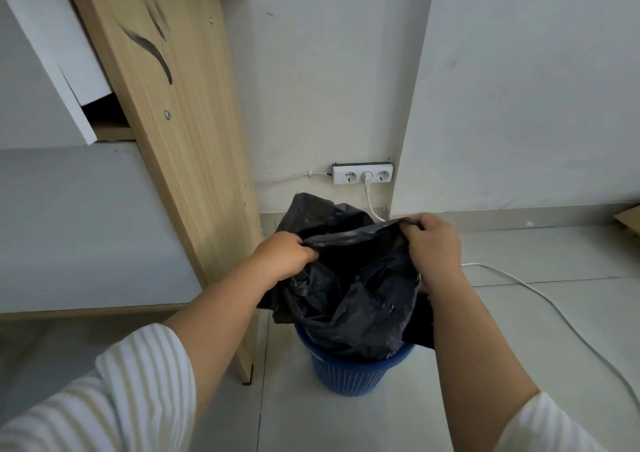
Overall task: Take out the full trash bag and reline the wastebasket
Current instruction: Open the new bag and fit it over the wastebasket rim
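Observation:
A blue mesh wastebasket (353, 373) stands on the tiled floor near the wall corner. A black trash bag (356, 299) hangs into it, its upper part bunched well above the rim. My left hand (285, 255) is closed on the bag's near edge at the left. My right hand (434, 240) grips the same edge at the right, and the edge is stretched taut between them. The bag's inside is dark, so its contents are hidden.
A wooden desk side panel (180, 132) leans close on the left, its foot beside the basket. A white power strip (362, 173) is on the wall behind, with a white cable (540, 299) trailing over the floor to the right. Cardboard (628, 221) lies at the far right.

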`<act>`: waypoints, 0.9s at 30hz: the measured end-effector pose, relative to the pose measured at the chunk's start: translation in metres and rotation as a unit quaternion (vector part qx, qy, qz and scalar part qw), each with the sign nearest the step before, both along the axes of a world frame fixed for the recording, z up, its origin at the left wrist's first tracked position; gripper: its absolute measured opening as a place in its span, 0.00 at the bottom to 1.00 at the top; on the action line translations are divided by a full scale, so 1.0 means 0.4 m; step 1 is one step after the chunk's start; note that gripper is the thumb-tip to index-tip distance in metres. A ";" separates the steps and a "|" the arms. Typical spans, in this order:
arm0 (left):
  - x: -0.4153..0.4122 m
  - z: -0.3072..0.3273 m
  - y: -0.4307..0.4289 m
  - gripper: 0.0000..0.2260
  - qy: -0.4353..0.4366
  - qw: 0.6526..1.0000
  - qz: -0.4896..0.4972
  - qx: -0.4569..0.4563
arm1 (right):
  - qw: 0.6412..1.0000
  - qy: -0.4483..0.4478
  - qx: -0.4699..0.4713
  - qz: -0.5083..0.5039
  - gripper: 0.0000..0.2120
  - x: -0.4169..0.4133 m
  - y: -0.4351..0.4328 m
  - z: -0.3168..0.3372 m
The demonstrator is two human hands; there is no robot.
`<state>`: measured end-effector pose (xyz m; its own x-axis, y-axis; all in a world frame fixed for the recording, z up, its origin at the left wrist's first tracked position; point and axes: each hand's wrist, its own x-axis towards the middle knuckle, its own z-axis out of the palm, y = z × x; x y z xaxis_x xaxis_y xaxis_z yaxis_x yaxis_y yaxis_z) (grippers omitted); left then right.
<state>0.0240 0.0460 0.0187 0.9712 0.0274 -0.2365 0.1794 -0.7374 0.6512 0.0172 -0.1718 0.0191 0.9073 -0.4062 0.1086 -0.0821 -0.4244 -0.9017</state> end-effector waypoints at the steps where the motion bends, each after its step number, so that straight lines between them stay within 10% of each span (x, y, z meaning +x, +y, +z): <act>1: 0.005 0.001 0.005 0.12 0.007 1.000 0.010 0.002 | 0.997 0.005 0.071 0.009 0.06 -0.001 0.003 0.008; 4: 0.009 0.014 0.006 0.11 0.044 0.994 0.054 -0.084 | 0.973 0.037 0.220 0.057 0.06 -0.013 0.026 0.018; 9: 0.010 0.042 -0.006 0.09 0.155 0.897 0.149 -0.385 | 0.945 0.180 -0.087 0.260 0.19 -0.038 0.012 0.015; 13: 0.011 0.039 -0.011 0.08 0.076 0.896 0.152 -0.409 | 0.912 0.214 -0.312 0.160 0.13 -0.023 0.006 -0.010; 17: 0.003 0.017 0.019 0.20 0.007 0.981 0.037 -0.193 | 0.983 0.176 -0.002 0.041 0.10 -0.015 -0.043 -0.004; 19: 0.000 0.007 0.032 0.31 0.022 0.999 -0.015 -0.046 | 0.947 0.164 0.274 0.033 0.09 -0.021 -0.054 0.010; 22: 0.001 -0.006 0.037 0.24 0.040 0.989 -0.070 0.127 | 0.909 0.137 0.392 0.024 0.10 -0.018 -0.063 0.009; 24: -0.002 -0.001 0.035 0.16 0.044 0.996 -0.037 0.074 | 0.907 0.141 0.391 0.064 0.13 -0.022 -0.068 0.001; 27: -0.007 0.034 0.029 0.12 0.134 0.953 0.096 -0.253 | 0.913 0.177 0.311 0.198 0.14 -0.036 -0.087 0.005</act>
